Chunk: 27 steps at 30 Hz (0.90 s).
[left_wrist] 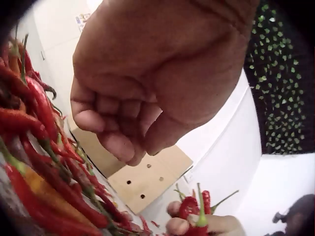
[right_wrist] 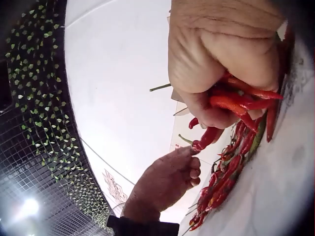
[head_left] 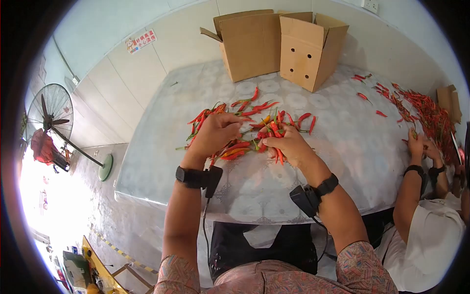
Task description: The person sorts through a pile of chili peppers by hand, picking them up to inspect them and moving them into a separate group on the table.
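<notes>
My right hand [head_left: 294, 148] grips a small bunch of red chili peppers [right_wrist: 238, 104], stems and tips poking out between the fingers. To its left, my left hand [head_left: 218, 133] hangs over a loose pile of chili peppers [head_left: 236, 151], mostly red with a few orange-yellow ones. In the left wrist view its fingers are curled in towards the thumb, with no pepper showing between them. The right wrist view has the left fingertips right beside a pepper that sticks out of the bunch. More red peppers [head_left: 254, 94] lie scattered just beyond both hands.
Two cardboard boxes [head_left: 252, 46] [head_left: 301, 54] stand at the back of the table [head_left: 161, 147], which has a patterned clear cover. On the right another person's hands [head_left: 425, 147] work at a large heap of chilies [head_left: 431, 115]. A fan [head_left: 49, 117] stands off to the left.
</notes>
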### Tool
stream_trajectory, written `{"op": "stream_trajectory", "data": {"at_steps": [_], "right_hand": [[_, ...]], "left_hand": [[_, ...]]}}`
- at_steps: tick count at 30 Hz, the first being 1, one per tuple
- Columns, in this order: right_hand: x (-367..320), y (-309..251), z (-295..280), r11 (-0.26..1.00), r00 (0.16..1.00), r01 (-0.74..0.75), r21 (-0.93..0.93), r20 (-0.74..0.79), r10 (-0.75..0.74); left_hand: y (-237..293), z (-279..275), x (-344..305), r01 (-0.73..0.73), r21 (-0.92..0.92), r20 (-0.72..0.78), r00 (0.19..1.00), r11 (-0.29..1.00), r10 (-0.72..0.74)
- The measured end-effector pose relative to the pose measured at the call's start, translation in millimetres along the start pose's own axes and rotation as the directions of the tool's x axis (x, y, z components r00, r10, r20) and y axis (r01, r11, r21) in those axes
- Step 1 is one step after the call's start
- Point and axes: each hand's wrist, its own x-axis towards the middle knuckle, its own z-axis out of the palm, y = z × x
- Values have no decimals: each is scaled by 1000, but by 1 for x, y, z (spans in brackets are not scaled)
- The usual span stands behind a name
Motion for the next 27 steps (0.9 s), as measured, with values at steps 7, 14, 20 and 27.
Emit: {"op": "stream_trajectory", "data": {"at_steps": [7,14,20,27], "right_hand": [[4,8,-3,999,998,40,-26,-53,-42],[1,2,1,1000,994,11,9,-109,-10],[3,5,0,1000,994,22,-14,-110,-23],[3,3,0,999,995,31,30,-94,-28]], "left_hand": [[-29,-27,-9,109,552,-116,992,827,-54],[-33,-47,-2,153,795,-157,987,587,-44],[-31,-26,26,116,741,-156,988,661,1],[-46,-19,55,241,881,-216,970,406,-109]]}}
